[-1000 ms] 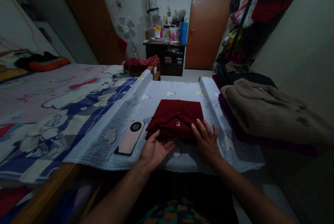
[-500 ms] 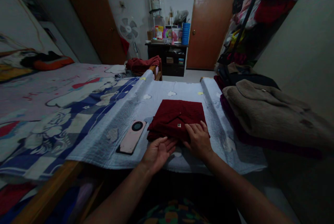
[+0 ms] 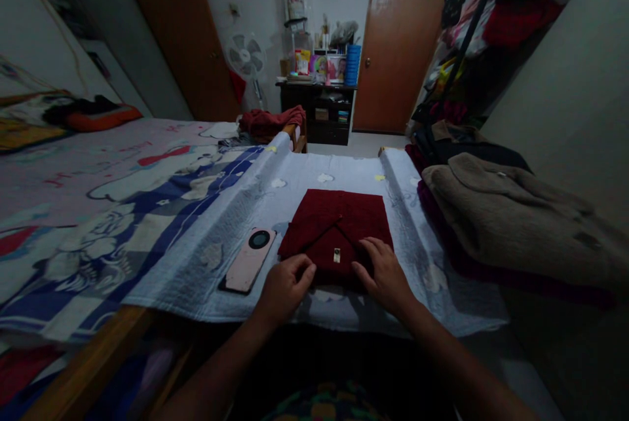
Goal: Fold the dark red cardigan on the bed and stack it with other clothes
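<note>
A dark red folded garment (image 3: 339, 224) lies on the pale blue cloth (image 3: 329, 169), with a small light label near its front edge. At its near left corner is my left hand (image 3: 286, 283), fingers curled and thumb close to the fingertips; whether fabric sits between them is hard to make out. My right hand (image 3: 386, 270) rests on the garment's near right part, fingers spread and thumb apart. Left of the garment lies a pink phone (image 3: 248, 260) with a round black camera ring.
A thick grey-brown folded coat (image 3: 511, 211) is piled on other clothes at the right. On the left is a bed with a patterned blanket (image 3: 122, 211). A fan (image 3: 246, 57) and a dark cabinet (image 3: 317, 116) stand at the back.
My left hand has turned from palm up to palm down, its fingers curling at the near left corner. The garment's near edge now lies flatter and reaches closer to me, its label more visible.
</note>
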A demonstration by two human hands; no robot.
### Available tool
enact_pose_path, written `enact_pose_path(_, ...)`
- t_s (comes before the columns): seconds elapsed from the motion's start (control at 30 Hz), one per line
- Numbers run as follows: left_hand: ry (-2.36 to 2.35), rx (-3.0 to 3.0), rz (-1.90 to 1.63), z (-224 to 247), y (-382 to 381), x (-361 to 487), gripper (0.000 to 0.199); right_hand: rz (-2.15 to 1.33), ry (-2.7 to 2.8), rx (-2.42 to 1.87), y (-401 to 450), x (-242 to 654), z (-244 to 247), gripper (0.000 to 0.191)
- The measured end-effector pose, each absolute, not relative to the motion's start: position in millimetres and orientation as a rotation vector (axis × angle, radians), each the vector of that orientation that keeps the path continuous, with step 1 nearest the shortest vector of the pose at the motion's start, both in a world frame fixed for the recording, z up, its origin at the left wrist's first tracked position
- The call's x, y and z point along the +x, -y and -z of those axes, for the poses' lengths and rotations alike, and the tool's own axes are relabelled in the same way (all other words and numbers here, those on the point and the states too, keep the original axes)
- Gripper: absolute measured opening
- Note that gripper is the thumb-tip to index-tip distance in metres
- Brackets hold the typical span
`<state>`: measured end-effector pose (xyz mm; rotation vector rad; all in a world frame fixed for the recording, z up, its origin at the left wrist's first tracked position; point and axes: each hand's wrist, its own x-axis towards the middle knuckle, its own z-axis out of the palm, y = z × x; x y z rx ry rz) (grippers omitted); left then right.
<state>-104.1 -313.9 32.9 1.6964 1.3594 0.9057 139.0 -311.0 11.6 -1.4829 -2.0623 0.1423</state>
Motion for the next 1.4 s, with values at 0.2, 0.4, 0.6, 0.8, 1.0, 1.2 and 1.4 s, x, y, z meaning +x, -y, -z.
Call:
enact_pose_path(0.2,-1.613,1.876,-1.025,-14,269,-101,0.022,-0.092,2.014,-1.809,304,138,5,0.039)
enact_pose_path(0.4,-1.625,1.72,-0.948,-11,252,-99,0.035,-0.239,2.1,-1.842,285,144,-8,0.042)
enact_pose_path(0.6,-1.744,2.154,-0.39,-23,257,-92,0.052,-0.153,2.149,-1.987,282,144,-30,0.041)
enact_pose_path(0.8,-1.741,2.413,0.024,-28,256,-91,0.039,-0.368,2.334,-1.985,280,145,-32,0.023)
enact_pose_path(1.0,-1.674,2.643,-0.299,-30,230,-67,0.04,-0.291,2.217,-1.842,240,145,-31,0.038)
enact_pose_path(1.2,-1.564,2.573,-0.078,19,211,-51,0.064,-0.248,2.28,-1.966,223,131,16,0.06)
enact_pose_path(1.4,-1.512,2.542,-0.034,21,208,-56,0.067,-0.327,2.308,-1.991,223,135,22,0.062)
